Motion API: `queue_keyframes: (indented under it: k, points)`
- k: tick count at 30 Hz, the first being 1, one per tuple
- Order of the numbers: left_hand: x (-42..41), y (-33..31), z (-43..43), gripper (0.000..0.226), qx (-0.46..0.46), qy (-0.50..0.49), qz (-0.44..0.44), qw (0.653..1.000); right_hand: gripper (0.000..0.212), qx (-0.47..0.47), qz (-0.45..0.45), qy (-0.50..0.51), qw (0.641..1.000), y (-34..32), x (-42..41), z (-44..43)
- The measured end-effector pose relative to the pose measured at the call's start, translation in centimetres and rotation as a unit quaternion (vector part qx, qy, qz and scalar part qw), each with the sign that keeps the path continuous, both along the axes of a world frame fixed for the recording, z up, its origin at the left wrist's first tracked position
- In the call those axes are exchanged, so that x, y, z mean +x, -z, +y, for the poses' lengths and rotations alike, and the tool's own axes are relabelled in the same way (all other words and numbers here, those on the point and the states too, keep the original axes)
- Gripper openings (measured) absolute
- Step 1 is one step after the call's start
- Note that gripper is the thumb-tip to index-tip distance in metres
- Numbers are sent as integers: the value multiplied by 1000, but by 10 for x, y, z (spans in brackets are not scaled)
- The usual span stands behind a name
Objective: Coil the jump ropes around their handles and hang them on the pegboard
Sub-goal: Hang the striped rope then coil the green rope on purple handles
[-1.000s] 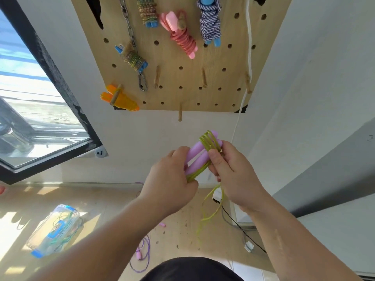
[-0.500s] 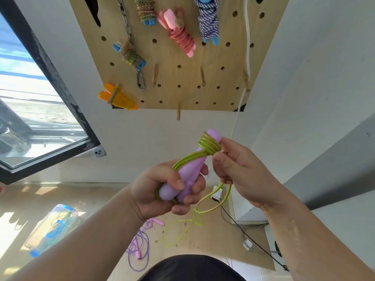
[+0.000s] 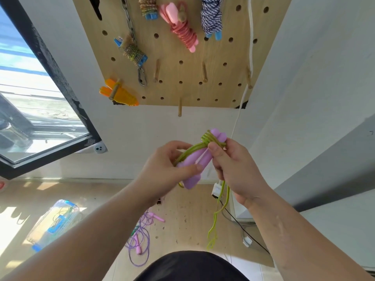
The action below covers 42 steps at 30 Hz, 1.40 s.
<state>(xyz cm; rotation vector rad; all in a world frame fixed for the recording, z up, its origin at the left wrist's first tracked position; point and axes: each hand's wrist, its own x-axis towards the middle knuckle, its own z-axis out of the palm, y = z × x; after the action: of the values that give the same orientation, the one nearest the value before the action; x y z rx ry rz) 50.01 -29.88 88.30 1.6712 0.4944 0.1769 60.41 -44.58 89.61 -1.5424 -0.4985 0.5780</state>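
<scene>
Lying paired, handles (image 3: 197,161) were gripped by left fingers (image 3: 187,169); rope (image 3: 210,138) was pinched against them by right fingers (image 3: 215,149).

A window (image 3: 40,110) with a black frame is at the left. A clear box (image 3: 53,224) lies on the wooden floor (image 3: 188,211). A white cable (image 3: 251,47) hangs down the wall (image 3: 314,78), and a black cable (image 3: 239,226) lies below it.

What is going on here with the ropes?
A person is coiling a green rope around two purple handles. The left hand grips the handles; the right hand pinches the rope at the coil near their top. The loose end hangs down. Other coiled ropes hang on the pegboard.
</scene>
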Motion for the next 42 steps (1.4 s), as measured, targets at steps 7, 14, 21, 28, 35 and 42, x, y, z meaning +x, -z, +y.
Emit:
queue_keyframes:
  k: [7,14,21,28,35,42]
  points:
    - [5,20,-23,80,492,-113,-117,856,24,-6,-22,49,999,-1,-11,17]
    - [7,2,-4,61,351,-119,-177,912,15,55,-28,-35,997,-11,-5,9]
    - [10,-12,-5,63,3,-69,-91,993,32,50,-46,-97,993,-14,23,-6]
    - [4,-32,4,65,-335,36,-109,935,59,36,-6,-104,994,-5,30,-13]
    - [4,-21,-5,79,-468,147,-112,864,85,149,111,-178,966,-5,32,-11]
    - [17,4,-9,69,-557,235,-85,792,71,174,113,-129,970,6,27,-7]
